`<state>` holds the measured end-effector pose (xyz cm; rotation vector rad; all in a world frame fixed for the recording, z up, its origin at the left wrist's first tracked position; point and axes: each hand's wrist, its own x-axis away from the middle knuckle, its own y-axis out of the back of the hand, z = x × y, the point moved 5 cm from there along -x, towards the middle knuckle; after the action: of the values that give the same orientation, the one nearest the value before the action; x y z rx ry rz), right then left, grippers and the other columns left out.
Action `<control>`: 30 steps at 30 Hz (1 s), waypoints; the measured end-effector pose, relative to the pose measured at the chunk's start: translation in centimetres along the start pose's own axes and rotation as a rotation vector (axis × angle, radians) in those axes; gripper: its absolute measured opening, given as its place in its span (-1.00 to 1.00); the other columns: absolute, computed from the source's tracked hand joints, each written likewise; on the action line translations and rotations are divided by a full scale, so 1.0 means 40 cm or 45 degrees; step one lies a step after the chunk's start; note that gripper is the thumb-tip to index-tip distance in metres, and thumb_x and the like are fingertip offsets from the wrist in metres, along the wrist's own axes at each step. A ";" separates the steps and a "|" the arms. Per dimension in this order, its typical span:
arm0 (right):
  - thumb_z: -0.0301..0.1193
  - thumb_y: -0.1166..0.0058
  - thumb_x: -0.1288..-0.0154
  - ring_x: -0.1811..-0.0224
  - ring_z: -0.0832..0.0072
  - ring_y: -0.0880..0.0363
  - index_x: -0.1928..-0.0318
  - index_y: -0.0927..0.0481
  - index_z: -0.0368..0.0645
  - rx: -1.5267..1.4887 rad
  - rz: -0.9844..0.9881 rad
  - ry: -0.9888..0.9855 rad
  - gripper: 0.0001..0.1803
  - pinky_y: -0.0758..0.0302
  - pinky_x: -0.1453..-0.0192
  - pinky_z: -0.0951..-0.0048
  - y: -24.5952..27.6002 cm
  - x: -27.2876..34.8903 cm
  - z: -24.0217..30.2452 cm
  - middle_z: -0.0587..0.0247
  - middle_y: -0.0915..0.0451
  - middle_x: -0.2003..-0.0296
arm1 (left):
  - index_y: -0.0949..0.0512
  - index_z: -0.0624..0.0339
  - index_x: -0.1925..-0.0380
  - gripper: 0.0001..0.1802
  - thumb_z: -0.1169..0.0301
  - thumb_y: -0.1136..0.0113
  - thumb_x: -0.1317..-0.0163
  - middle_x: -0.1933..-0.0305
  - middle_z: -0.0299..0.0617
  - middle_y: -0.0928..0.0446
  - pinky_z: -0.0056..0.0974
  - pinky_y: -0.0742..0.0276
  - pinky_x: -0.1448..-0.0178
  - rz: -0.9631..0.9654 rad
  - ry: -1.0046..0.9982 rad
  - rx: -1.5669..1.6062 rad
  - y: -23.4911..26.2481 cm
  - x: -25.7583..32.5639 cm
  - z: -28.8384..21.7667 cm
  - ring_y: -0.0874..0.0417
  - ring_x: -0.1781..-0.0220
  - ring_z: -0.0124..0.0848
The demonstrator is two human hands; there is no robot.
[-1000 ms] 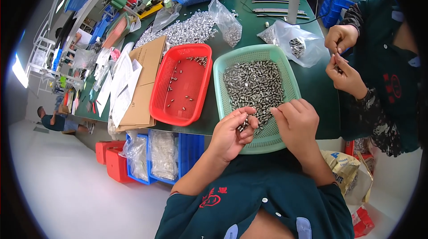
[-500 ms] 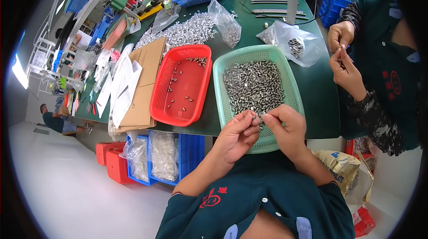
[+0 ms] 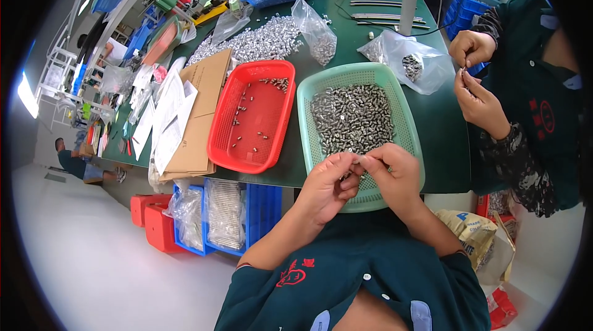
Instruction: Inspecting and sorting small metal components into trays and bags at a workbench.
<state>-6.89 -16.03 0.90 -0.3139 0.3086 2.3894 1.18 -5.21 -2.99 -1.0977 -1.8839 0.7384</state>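
Head view. Left hand point(image 3: 330, 184) and right hand point(image 3: 398, 176), lower centre, fingers pinched narrow, tips meeting above the near end of a pale-green perforated plastic basket point(image 3: 406, 118); whatever sits between them is too small to tell. Small dark-silver cylindrical metal parts point(image 3: 352, 115) lie heaped in the basket, centre frame. Progress, as judged: handling under way, the large heap left; only a sparse scatter in the red rectangular plastic tray point(image 3: 250, 124), left of centre. Completed count: cannot tell.
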 end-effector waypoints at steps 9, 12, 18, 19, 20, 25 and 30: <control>-0.49 -0.23 -0.03 0.60 0.33 -0.39 0.52 -0.54 -0.21 0.615 -0.091 0.379 -0.88 -0.29 0.53 0.36 0.036 -0.017 0.061 0.24 -0.42 0.65 | -0.41 0.34 0.04 -0.71 0.45 0.14 -0.30 0.32 -0.14 -0.48 -0.47 -0.20 0.50 -0.199 -0.024 -0.086 0.024 0.019 -0.028 -0.28 0.51 -0.54; -0.51 -0.22 -0.04 0.59 0.36 -0.38 0.51 -0.53 -0.23 0.525 -0.057 0.340 -0.88 -0.28 0.51 0.41 0.033 -0.014 0.056 0.23 -0.42 0.64 | -0.41 0.33 0.06 -0.73 0.45 0.13 -0.30 0.37 -0.16 -0.48 -0.50 -0.17 0.52 -0.114 0.013 -0.042 0.034 0.011 -0.019 -0.26 0.55 -0.56; -0.51 -0.20 -0.11 0.57 0.55 -0.38 0.48 -0.53 -0.27 0.166 -0.001 0.066 -0.88 -0.28 0.49 0.53 0.018 -0.007 0.009 0.28 -0.44 0.62 | -0.40 0.20 0.15 -0.83 0.46 0.11 -0.29 0.43 -0.20 -0.45 -0.50 -0.10 0.57 -0.070 0.059 -0.014 0.010 0.011 -0.009 -0.20 0.61 -0.58; -0.50 -0.20 -0.12 0.58 0.59 -0.37 0.49 -0.54 -0.28 0.053 -0.002 -0.056 -0.86 -0.26 0.51 0.54 0.015 -0.006 -0.005 0.30 -0.44 0.64 | -0.40 0.20 0.15 -0.83 0.46 0.11 -0.29 0.43 -0.20 -0.45 -0.50 -0.10 0.57 -0.069 0.061 -0.015 0.010 0.012 -0.007 -0.20 0.61 -0.58; -0.50 -0.20 -0.12 0.58 0.59 -0.37 0.49 -0.54 -0.28 0.053 -0.004 -0.055 -0.86 -0.26 0.51 0.54 0.013 -0.006 -0.009 0.30 -0.44 0.64 | -0.40 0.16 0.18 -0.86 0.45 0.09 -0.30 0.44 -0.21 -0.43 -0.50 -0.08 0.58 -0.020 0.049 0.011 0.006 0.012 -0.007 -0.18 0.62 -0.58; -0.52 -0.16 -0.16 0.55 0.72 -0.32 0.47 -0.53 -0.32 -0.217 0.063 -0.289 -0.87 -0.24 0.50 0.59 -0.001 0.001 -0.043 0.40 -0.42 0.61 | -0.40 0.11 0.23 -0.92 0.42 0.05 -0.31 0.48 -0.22 -0.40 -0.51 -0.05 0.59 0.060 0.060 0.068 -0.010 0.017 -0.002 -0.16 0.63 -0.59; -0.52 -0.17 -0.14 0.53 0.65 -0.38 0.47 -0.54 -0.30 -0.081 0.130 -0.086 -0.88 -0.28 0.46 0.58 0.006 -0.007 -0.017 0.34 -0.46 0.61 | -0.41 0.12 0.24 -0.92 0.40 0.04 -0.33 0.50 -0.23 -0.40 -0.51 -0.04 0.60 0.014 0.022 -0.053 -0.006 0.020 -0.006 -0.16 0.64 -0.59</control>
<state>-6.73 -16.60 0.37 -0.2510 0.2224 2.5084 1.06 -4.58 -2.41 -1.1376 -1.8881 0.6965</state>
